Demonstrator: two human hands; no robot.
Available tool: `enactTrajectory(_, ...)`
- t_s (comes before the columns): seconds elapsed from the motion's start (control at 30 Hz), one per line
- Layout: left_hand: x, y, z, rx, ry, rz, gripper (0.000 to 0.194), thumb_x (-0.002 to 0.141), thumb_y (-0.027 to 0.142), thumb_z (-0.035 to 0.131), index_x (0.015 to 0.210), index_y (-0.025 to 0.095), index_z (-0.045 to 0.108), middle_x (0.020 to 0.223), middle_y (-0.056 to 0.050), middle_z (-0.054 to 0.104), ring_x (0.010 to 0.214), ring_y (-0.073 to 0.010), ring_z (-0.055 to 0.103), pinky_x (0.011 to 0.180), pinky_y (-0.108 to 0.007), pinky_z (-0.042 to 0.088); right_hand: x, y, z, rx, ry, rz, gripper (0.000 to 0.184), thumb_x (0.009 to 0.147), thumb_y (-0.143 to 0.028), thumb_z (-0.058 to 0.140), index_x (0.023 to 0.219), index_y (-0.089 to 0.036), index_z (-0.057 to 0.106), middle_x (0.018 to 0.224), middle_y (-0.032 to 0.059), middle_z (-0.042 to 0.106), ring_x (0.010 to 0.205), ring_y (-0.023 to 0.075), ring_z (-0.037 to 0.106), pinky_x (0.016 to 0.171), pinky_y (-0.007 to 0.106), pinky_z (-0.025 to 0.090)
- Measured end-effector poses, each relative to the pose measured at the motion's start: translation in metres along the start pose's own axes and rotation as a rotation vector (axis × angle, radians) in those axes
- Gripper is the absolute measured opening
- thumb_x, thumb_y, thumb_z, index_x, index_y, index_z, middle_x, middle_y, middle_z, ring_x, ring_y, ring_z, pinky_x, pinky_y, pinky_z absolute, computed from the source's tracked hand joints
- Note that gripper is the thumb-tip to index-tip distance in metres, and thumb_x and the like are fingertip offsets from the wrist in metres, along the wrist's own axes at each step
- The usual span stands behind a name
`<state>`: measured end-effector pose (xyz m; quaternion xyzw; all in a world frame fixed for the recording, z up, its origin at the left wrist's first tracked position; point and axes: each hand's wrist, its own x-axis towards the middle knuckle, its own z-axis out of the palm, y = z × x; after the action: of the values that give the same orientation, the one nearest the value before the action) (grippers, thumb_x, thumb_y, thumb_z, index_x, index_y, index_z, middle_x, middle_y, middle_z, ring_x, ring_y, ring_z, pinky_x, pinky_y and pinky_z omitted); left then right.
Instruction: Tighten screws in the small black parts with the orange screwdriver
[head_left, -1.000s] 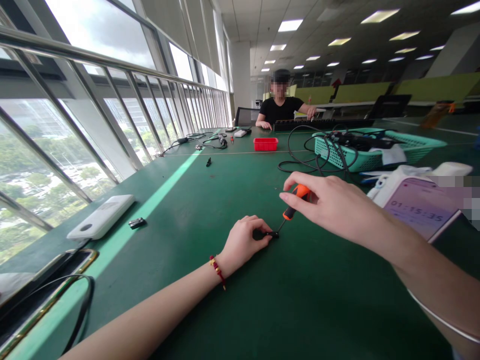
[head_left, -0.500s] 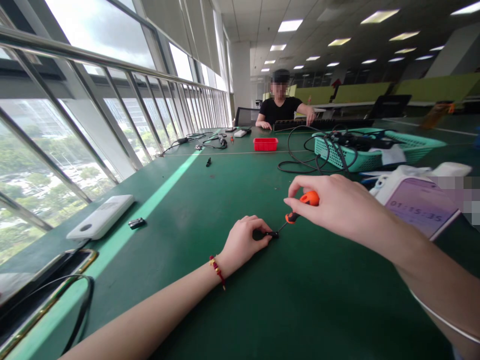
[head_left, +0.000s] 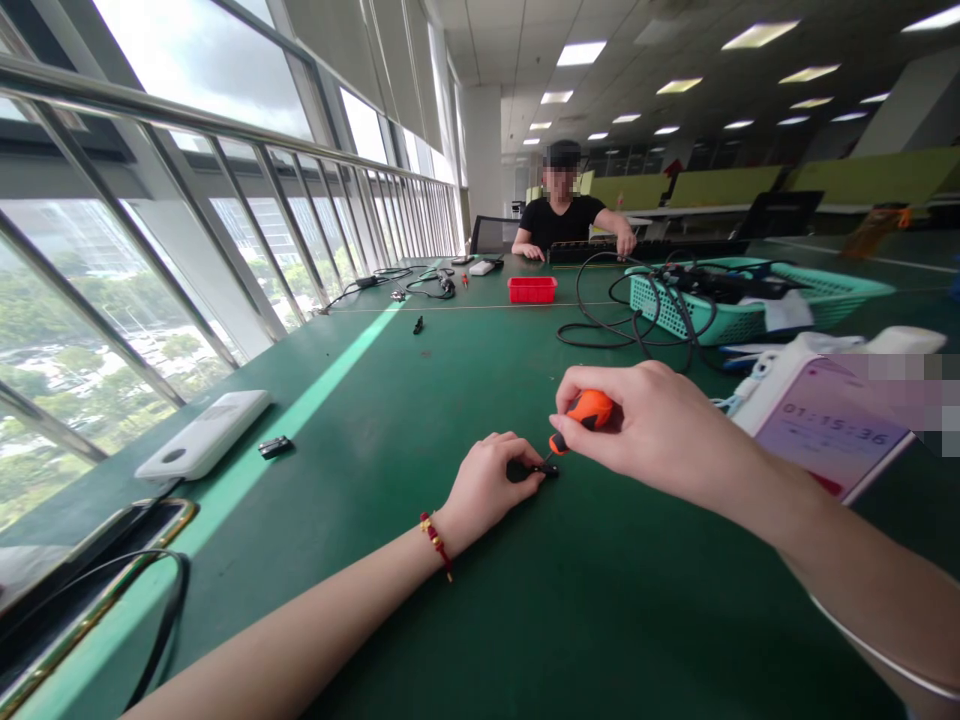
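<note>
Low on the green table, my left hand pinches a small black part between thumb and fingers. Its exact kind is too small to make out, and the fingers cover part of it. My right hand is closed around an orange-and-black screwdriver. The screwdriver tilts down to the left, its thin shaft reaching the black part beside my left fingertips. Whether the tip sits in a screw I cannot tell.
Left lie a white power bank, a small black piece and a gold-edged phone. Ahead are another black piece and a red tray. Right are a cable-filled teal basket and a phone showing a timer. A person sits opposite.
My right hand has moved left and slightly down with the screwdriver, bringing its tip onto the black part. My left hand has stayed in place.
</note>
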<state>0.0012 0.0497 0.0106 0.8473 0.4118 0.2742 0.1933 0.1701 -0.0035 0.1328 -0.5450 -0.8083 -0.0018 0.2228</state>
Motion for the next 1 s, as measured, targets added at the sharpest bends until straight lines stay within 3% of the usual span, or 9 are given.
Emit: enactTrajectory(1.0,0.0,0.0,0.0,-0.017,-0.005,-0.006,0.006,0.073,0.023,0.06,0.077,0.019,0.063,0.081,-0.001,0.063,0.078,-0.0171,0.055,0.074,-0.029,0.043,0.002,0.003,0.012,0.008,0.064,-0.01,0.018,0.077,-0.038,0.053,0.068,-0.023,0.054,0.051,-0.0049,0.051,0.043,0.0091,0.04,0.043,0.02,0.026)
